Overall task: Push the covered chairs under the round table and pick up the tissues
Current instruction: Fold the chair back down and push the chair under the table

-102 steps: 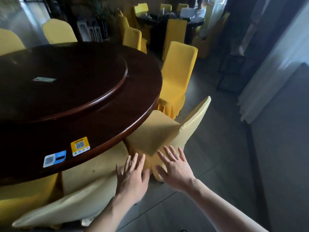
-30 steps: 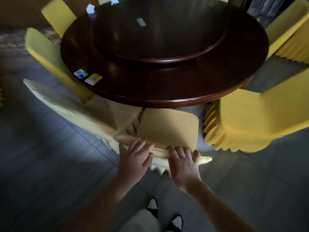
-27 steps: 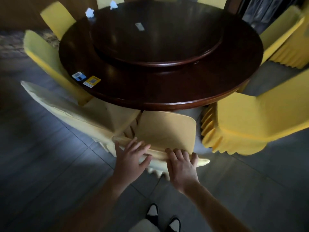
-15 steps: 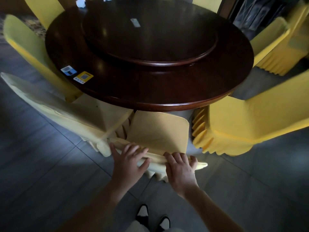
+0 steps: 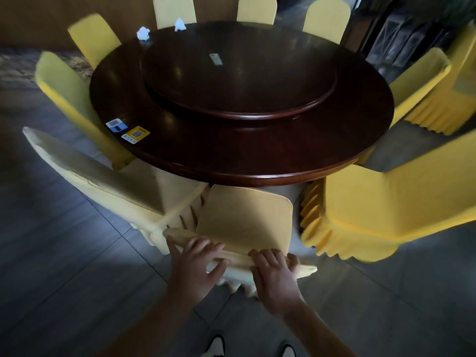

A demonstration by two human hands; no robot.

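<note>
Directly in front of me stands a pale yellow covered chair point(image 5: 244, 217), its seat partly under the dark round table point(image 5: 257, 161). My left hand point(image 5: 195, 264) grips the top of its backrest, fingers over the edge and thumb behind. Beside it, my right hand point(image 5: 275, 274) curls its fingers over the same top edge. Two crumpled white tissues lie at the table's far left rim, one point(image 5: 143, 33) left of the other point(image 5: 180, 24).
A raised turntable point(image 5: 239, 81) fills the table's middle, with a small card point(image 5: 215, 59) on it. Two stickers point(image 5: 126, 130) sit near the left rim. Another pale chair point(image 5: 103, 181) leans in at my left; a brighter yellow chair point(image 5: 386, 210) stands at my right. Several more chairs ring the table.
Since 3.4 s ago I have come round behind the chair and both hands have taken hold of its backrest. Over the last second the chair has edged toward the table.
</note>
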